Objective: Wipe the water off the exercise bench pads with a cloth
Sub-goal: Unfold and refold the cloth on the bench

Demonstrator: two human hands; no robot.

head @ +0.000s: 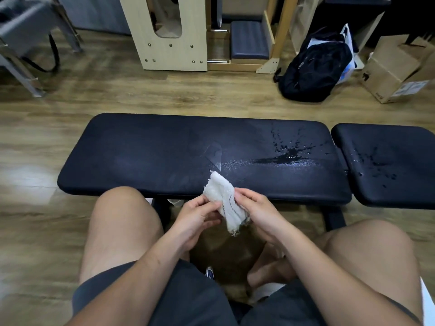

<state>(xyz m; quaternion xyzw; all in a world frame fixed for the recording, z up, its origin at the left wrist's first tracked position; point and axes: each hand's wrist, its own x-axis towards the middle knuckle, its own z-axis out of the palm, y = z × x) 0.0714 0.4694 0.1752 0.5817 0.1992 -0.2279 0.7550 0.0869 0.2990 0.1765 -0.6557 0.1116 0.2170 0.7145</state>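
Observation:
A long black bench pad (pixel 146 151) lies across the view in front of my knees. A splash of water (pixel 288 155) sits on its right part, with a thin wet streak running leftward. The shorter pad (pixel 397 142) to the right carries scattered drops (pixel 376 165). A white frayed cloth (pixel 223 198) is held just in front of the long pad's near edge. My left hand (pixel 197 216) pinches its left side and my right hand (pixel 257 211) grips its right side. Both hands are off the pad.
My bare knees (pixel 122 208) flank the hands. Beyond the bench, on the wood floor, stand a wooden frame (pixel 169 52), a black backpack (pixel 315 67), a cardboard box (pixel 395 69) and a grey metal stand (pixel 26 38) at far left.

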